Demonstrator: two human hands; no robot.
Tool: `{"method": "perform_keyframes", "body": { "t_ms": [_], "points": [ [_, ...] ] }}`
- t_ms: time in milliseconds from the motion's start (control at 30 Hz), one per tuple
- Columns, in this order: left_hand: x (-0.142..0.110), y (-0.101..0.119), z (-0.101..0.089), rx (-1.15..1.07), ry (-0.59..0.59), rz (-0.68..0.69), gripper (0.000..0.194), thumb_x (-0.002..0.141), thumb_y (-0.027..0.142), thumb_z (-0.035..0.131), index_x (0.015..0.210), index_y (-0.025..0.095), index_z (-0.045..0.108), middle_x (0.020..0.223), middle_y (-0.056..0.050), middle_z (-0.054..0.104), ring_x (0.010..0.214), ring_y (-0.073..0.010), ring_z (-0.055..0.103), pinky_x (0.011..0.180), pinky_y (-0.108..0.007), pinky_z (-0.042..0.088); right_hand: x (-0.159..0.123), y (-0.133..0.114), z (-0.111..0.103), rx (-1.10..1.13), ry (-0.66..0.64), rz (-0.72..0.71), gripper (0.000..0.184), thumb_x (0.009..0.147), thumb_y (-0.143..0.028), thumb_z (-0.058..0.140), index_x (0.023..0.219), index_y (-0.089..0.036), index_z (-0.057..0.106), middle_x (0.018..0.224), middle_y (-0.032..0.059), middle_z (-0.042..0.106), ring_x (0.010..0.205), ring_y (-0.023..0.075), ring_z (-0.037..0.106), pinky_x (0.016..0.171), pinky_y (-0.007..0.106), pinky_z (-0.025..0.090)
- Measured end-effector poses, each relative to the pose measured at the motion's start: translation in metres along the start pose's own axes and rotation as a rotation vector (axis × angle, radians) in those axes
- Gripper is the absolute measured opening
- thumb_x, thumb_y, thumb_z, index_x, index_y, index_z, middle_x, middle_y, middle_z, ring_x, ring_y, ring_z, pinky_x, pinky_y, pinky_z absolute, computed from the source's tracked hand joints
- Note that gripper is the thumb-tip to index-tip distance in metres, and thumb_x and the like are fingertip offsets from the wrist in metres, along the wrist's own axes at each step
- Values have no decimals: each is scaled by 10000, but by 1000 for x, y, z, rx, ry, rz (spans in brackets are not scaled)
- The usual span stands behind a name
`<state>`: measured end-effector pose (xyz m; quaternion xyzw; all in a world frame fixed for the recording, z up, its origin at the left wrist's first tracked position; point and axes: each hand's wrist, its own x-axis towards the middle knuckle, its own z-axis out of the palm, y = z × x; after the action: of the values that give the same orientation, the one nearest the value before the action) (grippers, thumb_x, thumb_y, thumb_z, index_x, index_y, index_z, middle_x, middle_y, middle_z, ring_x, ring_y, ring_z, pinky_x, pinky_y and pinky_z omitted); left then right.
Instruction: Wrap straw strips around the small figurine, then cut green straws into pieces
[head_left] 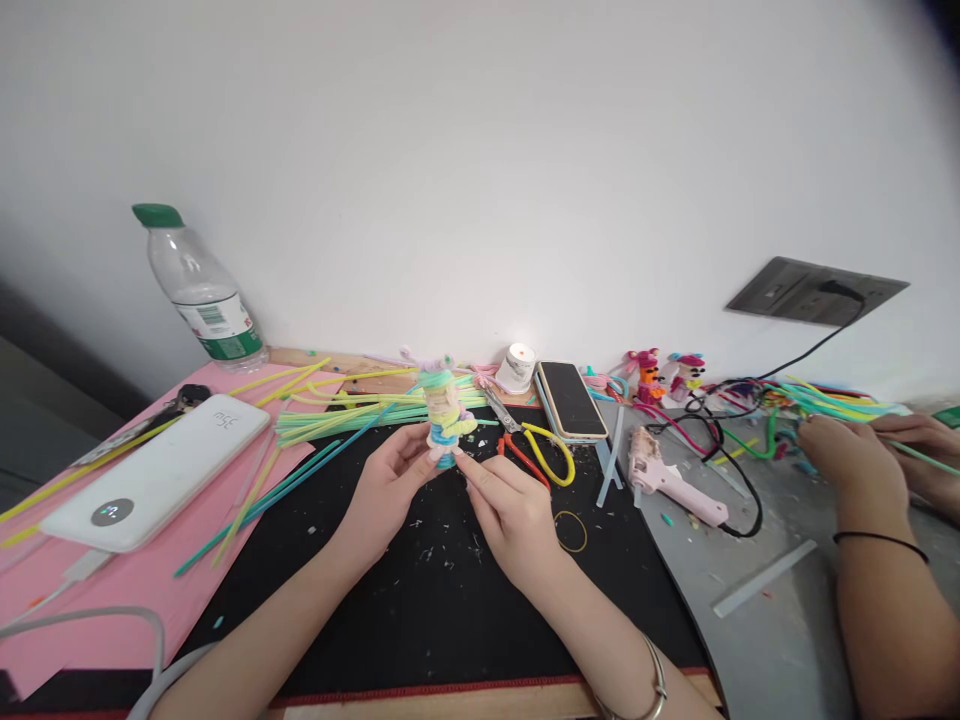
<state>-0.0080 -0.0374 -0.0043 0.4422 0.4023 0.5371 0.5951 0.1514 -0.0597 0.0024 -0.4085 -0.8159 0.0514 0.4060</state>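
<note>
Between my two hands stands a small pipe-cleaner doll [442,405], upright, in pastel green, yellow, lilac and blue. My left hand [394,470] pinches its blue base from the left. From the right, the fingers of my right hand [510,505] press on the same base. Behind the doll lies a bundle of pale green and yellow pipe cleaners [330,424]. Scissors [551,455] with red and yellow handles rest just beyond my right hand. A black mat [442,620] with scattered fluff and scraps is under both hands.
At left are a white power bank [161,475] on pink paper [180,580] and a plastic bottle [206,295]. Right of the scissors lie a phone [571,400], a pink glue gun [679,480] with black cord, and glue sticks [765,578]. A co-worker's hands [855,455] handle pipe cleaners at far right.
</note>
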Motion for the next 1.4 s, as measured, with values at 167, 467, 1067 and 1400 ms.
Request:
{"method": "perform_keyframes", "body": {
  "t_ms": [167, 467, 1067, 1400],
  "points": [
    [0, 0, 0, 5, -3, 4, 334, 782, 327, 642, 1085, 203, 575, 1205, -71, 600, 1093, -208, 560, 895, -316, 492, -1, 1, 1, 6, -21, 20, 360, 914, -157, 405, 1237, -160, 566, 748, 51, 574, 671, 117, 546, 617, 215, 476],
    [-1, 2, 1, 7, 18, 6, 345, 761, 342, 657, 1064, 195, 585, 1187, -82, 616, 1080, -227, 574, 894, -349, 495, -2, 0, 1, 46, -28, 53, 365, 920, -184, 386, 1238, -175, 565, 699, 28, 538, 613, 111, 504, 567, 211, 446],
    [-1, 2, 0, 22, 49, 2, 376, 739, 374, 670, 1054, 187, 590, 1157, -96, 630, 1068, -242, 584, 890, -365, 496, -5, 2, 5, 182, -82, 141, 376, 885, -183, 463, 1255, -181, 529, 831, 44, 686, 665, 127, 618, 605, 226, 507],
    [0, 1, 0, 2, 59, 1, 339, 741, 365, 671, 1035, 213, 596, 1121, -61, 648, 1067, -224, 588, 894, -352, 497, -5, 3, 5, 213, -120, 176, 392, 878, -178, 462, 1268, -201, 500, 579, -47, 510, 492, 80, 444, 508, 182, 411]
  ]
}}
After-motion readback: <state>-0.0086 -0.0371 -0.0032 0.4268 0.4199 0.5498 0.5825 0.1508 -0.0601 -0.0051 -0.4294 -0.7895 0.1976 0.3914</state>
